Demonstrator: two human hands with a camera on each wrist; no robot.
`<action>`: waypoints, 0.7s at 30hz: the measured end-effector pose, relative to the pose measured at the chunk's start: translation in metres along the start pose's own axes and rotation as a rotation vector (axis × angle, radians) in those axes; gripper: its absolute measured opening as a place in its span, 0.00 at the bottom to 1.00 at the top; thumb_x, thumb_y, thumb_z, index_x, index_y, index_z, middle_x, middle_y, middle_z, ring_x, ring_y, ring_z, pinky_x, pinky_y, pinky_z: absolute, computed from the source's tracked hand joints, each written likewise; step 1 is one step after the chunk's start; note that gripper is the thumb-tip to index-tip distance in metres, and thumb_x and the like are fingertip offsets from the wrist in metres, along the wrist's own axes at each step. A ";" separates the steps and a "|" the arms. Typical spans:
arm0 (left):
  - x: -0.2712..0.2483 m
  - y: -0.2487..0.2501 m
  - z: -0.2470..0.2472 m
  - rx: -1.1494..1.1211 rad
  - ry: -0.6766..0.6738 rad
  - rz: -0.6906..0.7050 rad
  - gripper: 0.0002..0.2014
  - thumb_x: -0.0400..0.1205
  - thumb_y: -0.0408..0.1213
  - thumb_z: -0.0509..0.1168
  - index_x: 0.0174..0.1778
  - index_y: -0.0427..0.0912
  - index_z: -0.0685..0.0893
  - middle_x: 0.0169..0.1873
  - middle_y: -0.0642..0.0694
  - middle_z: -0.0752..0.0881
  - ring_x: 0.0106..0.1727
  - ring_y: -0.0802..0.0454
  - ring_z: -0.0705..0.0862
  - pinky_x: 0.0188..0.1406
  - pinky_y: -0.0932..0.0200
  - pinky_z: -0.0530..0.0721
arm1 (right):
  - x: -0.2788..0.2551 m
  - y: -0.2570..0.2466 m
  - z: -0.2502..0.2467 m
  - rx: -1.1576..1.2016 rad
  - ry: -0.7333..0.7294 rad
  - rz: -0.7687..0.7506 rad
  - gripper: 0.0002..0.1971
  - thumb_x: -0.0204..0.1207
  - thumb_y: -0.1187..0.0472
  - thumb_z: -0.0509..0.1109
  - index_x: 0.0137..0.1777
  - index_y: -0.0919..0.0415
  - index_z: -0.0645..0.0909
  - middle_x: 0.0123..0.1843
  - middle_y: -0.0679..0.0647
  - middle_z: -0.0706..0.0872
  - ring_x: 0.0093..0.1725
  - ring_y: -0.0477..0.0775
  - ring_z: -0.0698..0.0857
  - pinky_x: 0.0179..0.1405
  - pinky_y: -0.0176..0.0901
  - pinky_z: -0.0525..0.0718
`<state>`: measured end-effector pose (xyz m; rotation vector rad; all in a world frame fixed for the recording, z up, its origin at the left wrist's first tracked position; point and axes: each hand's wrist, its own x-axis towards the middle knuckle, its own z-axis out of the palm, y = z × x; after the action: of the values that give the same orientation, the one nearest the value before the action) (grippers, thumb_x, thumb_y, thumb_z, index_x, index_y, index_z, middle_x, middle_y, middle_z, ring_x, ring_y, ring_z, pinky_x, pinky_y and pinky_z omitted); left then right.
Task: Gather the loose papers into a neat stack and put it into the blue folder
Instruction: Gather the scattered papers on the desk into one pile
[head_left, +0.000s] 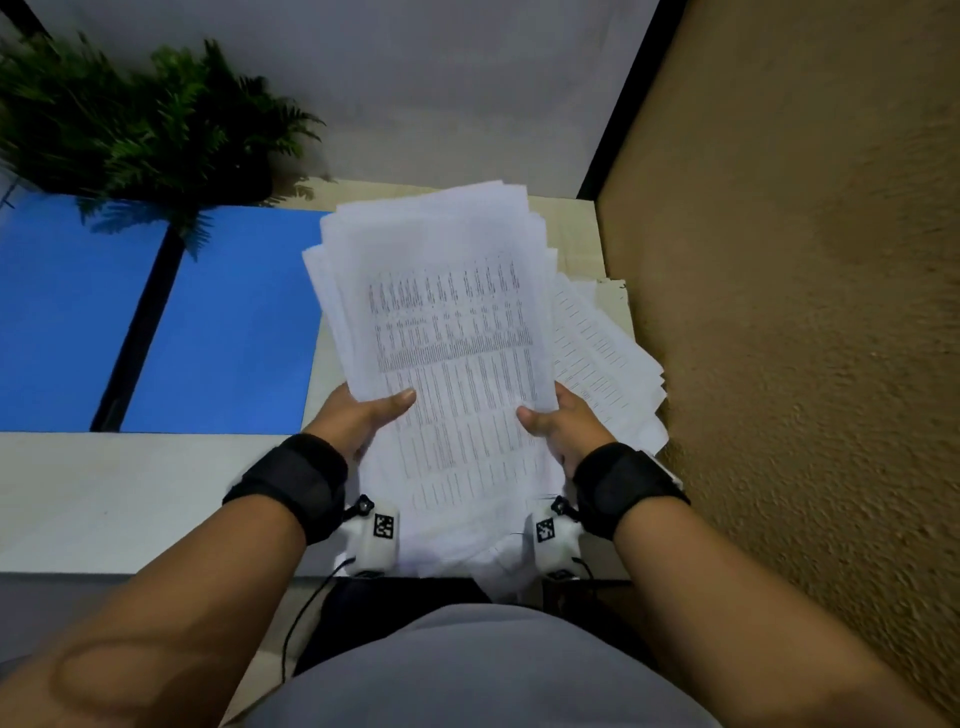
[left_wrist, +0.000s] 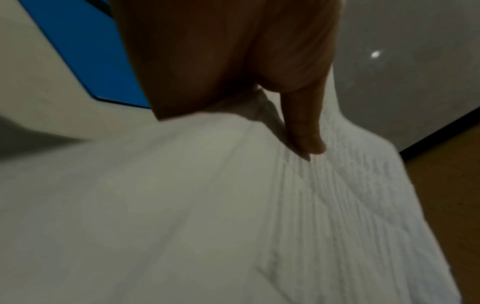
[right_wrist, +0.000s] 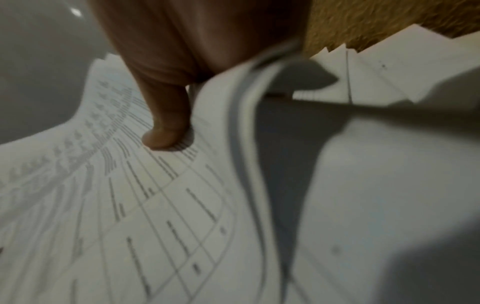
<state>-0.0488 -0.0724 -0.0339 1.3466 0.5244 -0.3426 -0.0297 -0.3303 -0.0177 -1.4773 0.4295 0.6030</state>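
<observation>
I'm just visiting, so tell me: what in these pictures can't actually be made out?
- Printed text on the held papers: too small in the head view, blurred in both wrist views.
- Fingers of the left hand and right hand: under the sheets; only thumbs show.
- Blue folder: cut off at the left edge, partly covered by the plant.
- Papers on the table: partly covered by the held sheets.

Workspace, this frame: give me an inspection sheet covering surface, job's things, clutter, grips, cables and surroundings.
Surface: pale desk, bare at near left.
Job's things: uneven sheaf of printed papers held up; more loose sheets fanned on the desk at right; blue folder lies open at left.
Clutter: potted fern overhanging the folder.
Grips: left hand and right hand each pinch the sheaf's side, thumbs on top.
Cables: thin black lead from the left wrist camera.
Surroundings: textured brown wall at right.
</observation>
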 end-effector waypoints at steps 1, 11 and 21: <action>0.002 0.004 0.003 0.042 0.027 -0.014 0.22 0.79 0.33 0.73 0.70 0.44 0.81 0.56 0.50 0.91 0.56 0.53 0.90 0.59 0.55 0.85 | -0.001 0.001 0.001 0.014 0.007 0.002 0.19 0.78 0.70 0.71 0.68 0.58 0.79 0.63 0.55 0.88 0.59 0.53 0.88 0.54 0.44 0.87; 0.044 -0.013 -0.001 0.557 0.247 -0.233 0.29 0.85 0.38 0.67 0.79 0.28 0.68 0.77 0.29 0.74 0.77 0.33 0.75 0.73 0.47 0.74 | 0.020 0.033 -0.035 0.154 0.769 0.261 0.37 0.61 0.58 0.82 0.71 0.56 0.71 0.64 0.58 0.84 0.53 0.64 0.87 0.55 0.65 0.86; 0.032 -0.031 -0.009 0.397 0.273 -0.205 0.24 0.83 0.34 0.69 0.74 0.31 0.76 0.70 0.35 0.82 0.70 0.35 0.81 0.67 0.52 0.75 | 0.020 0.005 -0.031 -0.086 0.705 0.091 0.18 0.76 0.63 0.74 0.63 0.69 0.82 0.60 0.62 0.87 0.56 0.64 0.86 0.58 0.48 0.83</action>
<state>-0.0398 -0.0682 -0.0779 1.7410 0.8587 -0.4499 -0.0138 -0.3591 -0.0360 -1.7396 1.0286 0.1494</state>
